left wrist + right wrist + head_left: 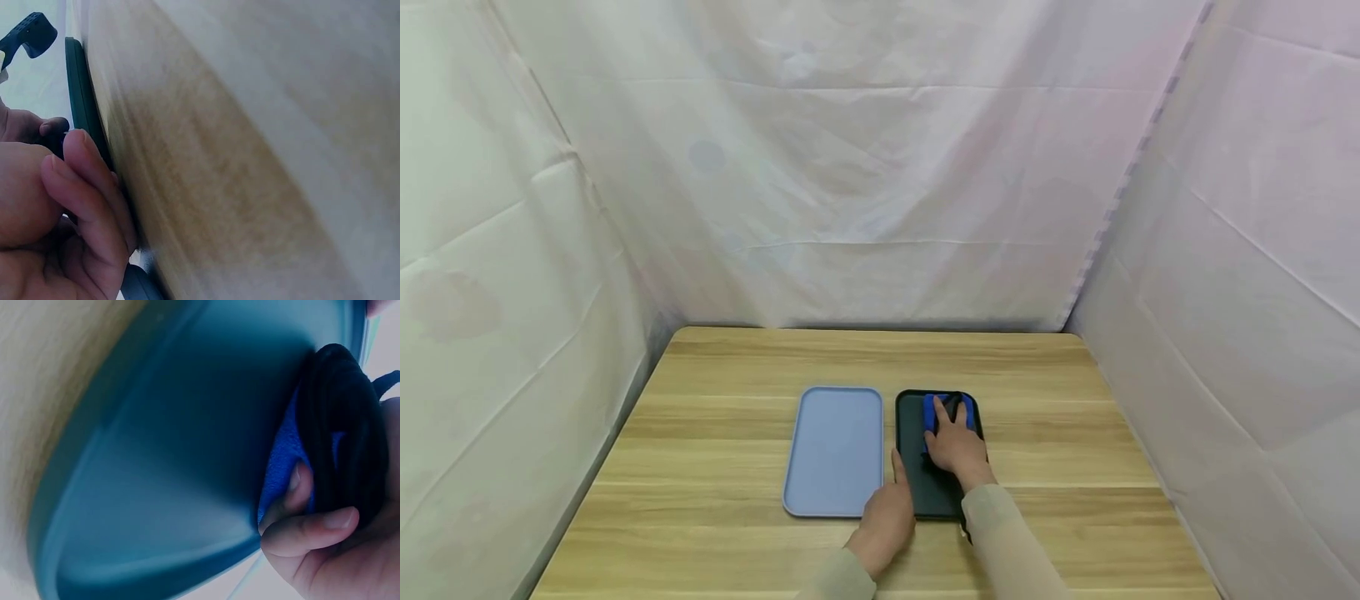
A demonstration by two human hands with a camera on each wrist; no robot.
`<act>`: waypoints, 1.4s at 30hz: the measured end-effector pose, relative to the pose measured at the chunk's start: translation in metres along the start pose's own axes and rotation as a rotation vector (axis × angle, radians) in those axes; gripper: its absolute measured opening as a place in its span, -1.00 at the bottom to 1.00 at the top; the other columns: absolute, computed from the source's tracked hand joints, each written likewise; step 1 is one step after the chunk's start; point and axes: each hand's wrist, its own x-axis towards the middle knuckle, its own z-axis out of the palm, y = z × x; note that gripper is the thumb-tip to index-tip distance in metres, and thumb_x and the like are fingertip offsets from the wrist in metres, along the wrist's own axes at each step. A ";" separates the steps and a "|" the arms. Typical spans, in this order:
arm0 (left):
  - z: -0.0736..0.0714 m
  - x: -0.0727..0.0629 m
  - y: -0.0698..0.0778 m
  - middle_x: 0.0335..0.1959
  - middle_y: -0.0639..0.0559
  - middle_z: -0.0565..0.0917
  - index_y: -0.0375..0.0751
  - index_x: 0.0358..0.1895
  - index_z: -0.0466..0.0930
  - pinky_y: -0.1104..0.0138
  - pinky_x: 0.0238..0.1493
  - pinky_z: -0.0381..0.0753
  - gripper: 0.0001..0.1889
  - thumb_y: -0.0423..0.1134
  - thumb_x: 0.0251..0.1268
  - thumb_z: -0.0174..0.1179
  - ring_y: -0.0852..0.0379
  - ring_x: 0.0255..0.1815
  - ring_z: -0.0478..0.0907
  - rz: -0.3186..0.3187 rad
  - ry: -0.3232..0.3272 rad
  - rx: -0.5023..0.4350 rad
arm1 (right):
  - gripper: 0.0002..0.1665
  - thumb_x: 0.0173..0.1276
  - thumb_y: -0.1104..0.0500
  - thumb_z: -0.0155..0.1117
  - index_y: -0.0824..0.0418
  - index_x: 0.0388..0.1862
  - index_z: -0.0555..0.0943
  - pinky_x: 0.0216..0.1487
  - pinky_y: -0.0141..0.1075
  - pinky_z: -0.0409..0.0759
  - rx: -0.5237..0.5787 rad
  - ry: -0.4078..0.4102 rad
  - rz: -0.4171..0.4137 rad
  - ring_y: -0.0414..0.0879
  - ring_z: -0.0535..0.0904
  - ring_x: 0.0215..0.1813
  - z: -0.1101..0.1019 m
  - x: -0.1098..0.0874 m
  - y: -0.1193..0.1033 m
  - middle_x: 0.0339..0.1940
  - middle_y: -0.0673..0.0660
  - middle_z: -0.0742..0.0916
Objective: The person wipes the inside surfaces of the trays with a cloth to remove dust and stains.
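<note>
A dark green tray [934, 496] with a raised rim lies on the wooden table. My right hand [958, 450] presses a blue and black cloth [284, 459] onto the tray's far part. In the right wrist view the black part is bunched under the palm, and two bent fingers [309, 534] sit against the cloth. My left hand [889, 510] holds the tray at its near left edge, one finger stretched along the rim. Its other fingers [94, 212] are bent beside the rim in the left wrist view; their exact contact is partly hidden.
A light blue tray [835, 450] lies flat just left of the green one, with a narrow gap between. Around both trays is wooden tabletop [715, 433]. Pale cloth walls [880, 183] enclose the table at the back and both sides.
</note>
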 end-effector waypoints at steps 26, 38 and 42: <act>0.001 0.001 -0.002 -0.68 -0.08 0.56 -0.43 0.65 -0.07 0.28 -0.61 0.55 -0.08 -0.31 0.39 0.31 0.13 -0.74 0.47 -0.001 -0.008 0.003 | -0.14 0.60 -0.15 0.08 -0.18 0.74 -0.02 -0.36 0.07 0.57 0.014 0.007 0.004 0.12 0.57 -0.49 0.011 0.002 -0.025 0.72 0.42 -0.01; 0.002 0.001 -0.002 -0.74 -0.05 0.52 -0.44 0.64 -0.05 0.28 -0.62 0.57 -0.12 -0.32 0.42 0.28 0.12 -0.75 0.49 0.002 -0.014 0.019 | -0.13 0.61 -0.18 0.08 -0.21 0.74 -0.04 -0.36 0.06 0.56 -0.005 -0.006 0.004 0.12 0.56 -0.51 0.015 0.002 -0.034 0.73 0.38 -0.02; 0.003 0.002 -0.001 -0.74 -0.06 0.54 -0.48 0.62 -0.02 0.30 -0.63 0.57 -0.14 -0.35 0.41 0.28 0.12 -0.74 0.51 0.007 -0.004 0.026 | -0.14 0.61 -0.18 0.06 -0.21 0.74 -0.05 -0.39 0.04 0.55 -0.006 -0.006 -0.004 0.11 0.56 -0.51 0.016 -0.001 -0.036 0.74 0.37 -0.03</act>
